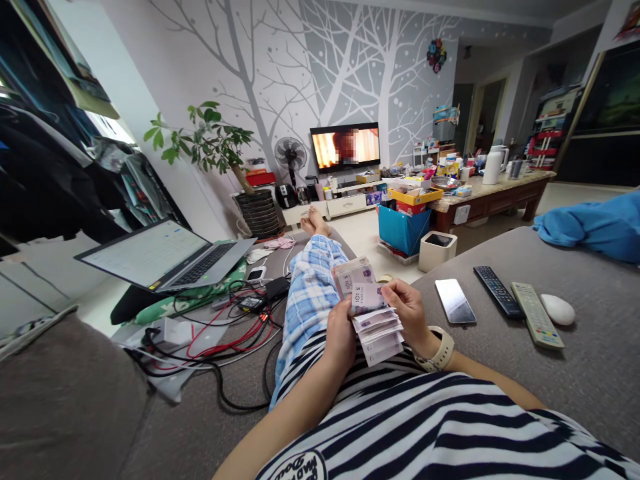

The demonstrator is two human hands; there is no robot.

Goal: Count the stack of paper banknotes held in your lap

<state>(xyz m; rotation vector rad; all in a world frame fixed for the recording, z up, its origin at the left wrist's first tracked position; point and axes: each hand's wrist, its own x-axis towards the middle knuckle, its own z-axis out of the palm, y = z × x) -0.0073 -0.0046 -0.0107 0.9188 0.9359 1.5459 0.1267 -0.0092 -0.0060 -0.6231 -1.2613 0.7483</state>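
The bundle of banknotes (377,338) is located above the wearer's lap, in front of the striped shirt (450,433). The left hand (341,335) is clamped on the left side of the bundle; the lower notes fan out in overlapping steps. The right hand (404,305) has its thumb and fingers closed on the right edge of an upper note. A pale watch (438,351) encircles the right wrist. I see, on the grey seat (487,363) to the right, a phone (455,301), a black remote (498,292), a beige remote (537,315) and a white rounded object (557,310), the last just beside the beige remote. To the left, an open laptop (213,262) stands behind tangled cables (235,341). Farther off, a counter (493,193) carries a white jug (493,167).
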